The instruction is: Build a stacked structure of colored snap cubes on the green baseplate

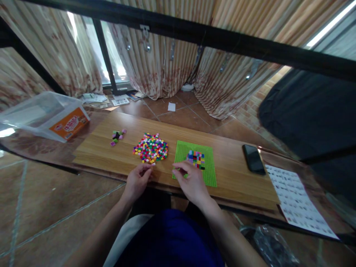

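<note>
My left hand (pixel 138 180) is at the table's near edge, just in front of a pile of small multicoloured toy bricks (pixel 151 147). Its thumb and forefinger are pinched together; anything between them is too small to make out. Over the near left part of a green baseplate (pixel 210 174) hovers my right hand (pixel 192 182), thumb and forefinger slightly apart with nothing visible between them. A block of joined coloured bricks (pixel 198 158) sits on the baseplate, just beyond the right hand's knuckles, which hide part of it.
Several pink, green and black bricks (pixel 118 136) lie left of the pile on the wooden board (pixel 94 142). A clear plastic box (pixel 50 115) stands at far left. To the right are a black phone (pixel 253 159) and a printed sheet (pixel 297 196). A dark rail crosses beyond.
</note>
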{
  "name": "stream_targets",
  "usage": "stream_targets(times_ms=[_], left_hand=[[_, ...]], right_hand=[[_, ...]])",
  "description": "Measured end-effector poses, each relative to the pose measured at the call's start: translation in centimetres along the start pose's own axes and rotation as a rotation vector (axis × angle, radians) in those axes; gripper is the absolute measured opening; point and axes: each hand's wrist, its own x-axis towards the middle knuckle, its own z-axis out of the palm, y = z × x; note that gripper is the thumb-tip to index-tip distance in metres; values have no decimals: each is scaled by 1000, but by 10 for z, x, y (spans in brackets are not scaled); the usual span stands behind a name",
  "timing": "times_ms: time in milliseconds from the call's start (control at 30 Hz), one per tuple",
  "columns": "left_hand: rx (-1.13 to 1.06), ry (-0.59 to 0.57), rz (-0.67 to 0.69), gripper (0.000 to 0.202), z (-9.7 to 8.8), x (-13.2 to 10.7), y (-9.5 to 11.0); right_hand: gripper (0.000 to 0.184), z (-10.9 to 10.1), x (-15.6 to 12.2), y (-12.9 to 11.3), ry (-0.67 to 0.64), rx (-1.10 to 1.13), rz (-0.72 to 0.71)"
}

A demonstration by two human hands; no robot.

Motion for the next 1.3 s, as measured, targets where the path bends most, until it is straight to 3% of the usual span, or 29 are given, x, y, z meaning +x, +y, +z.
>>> stream_targets(times_ms=[100, 233, 400, 600, 733, 1000, 1133, 1300], left_hand=[[-15, 18, -10, 35, -3, 0, -4], [34, -13, 24, 27, -5, 2, -11], [316, -1, 156, 23, -5, 3, -4], [789, 19, 306, 18, 5, 10, 11], [995, 26, 295, 20, 12, 17, 14], [1050, 26, 325, 17, 14, 15, 10], [1026, -1, 365, 16, 22, 16, 12], [1061, -24, 411, 20, 41, 23, 14]], right_hand=[[17, 34, 11, 10, -81, -106, -9], [21, 61, 34, 25, -92, -257, -23], [16, 76, 51, 34, -138, -396, -88], [15, 79, 49, 39, -163, -446, -94], [17, 70, 39, 36, -110, -296, -50], [16, 32, -4, 21, 9, 444, 231], [18, 3, -18, 13, 98, 546, 342], [21, -44, -16, 20, 330, 495, 312]])
